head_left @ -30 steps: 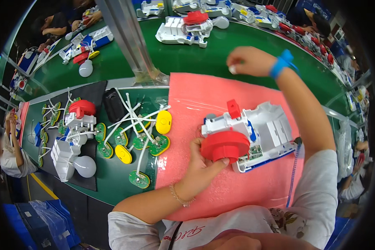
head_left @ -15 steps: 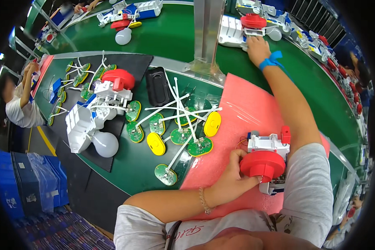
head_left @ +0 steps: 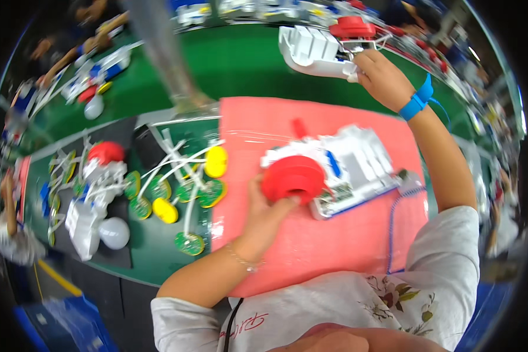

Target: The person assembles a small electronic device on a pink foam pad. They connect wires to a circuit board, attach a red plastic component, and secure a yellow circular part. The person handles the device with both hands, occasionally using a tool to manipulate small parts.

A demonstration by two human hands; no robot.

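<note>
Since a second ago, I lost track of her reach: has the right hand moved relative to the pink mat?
Yes. The right hand has gone outward, past the far edge of the pink mat, and now grips a white assembly on the green belt.

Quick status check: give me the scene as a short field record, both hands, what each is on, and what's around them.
left hand: gripping the red round part of the white assembly
right hand: stretched far forward, touching a second white unit on the green belt
surface: pink mat
to the left: round green and yellow boards with white wires, white bulb
wrist: blue strap
</note>
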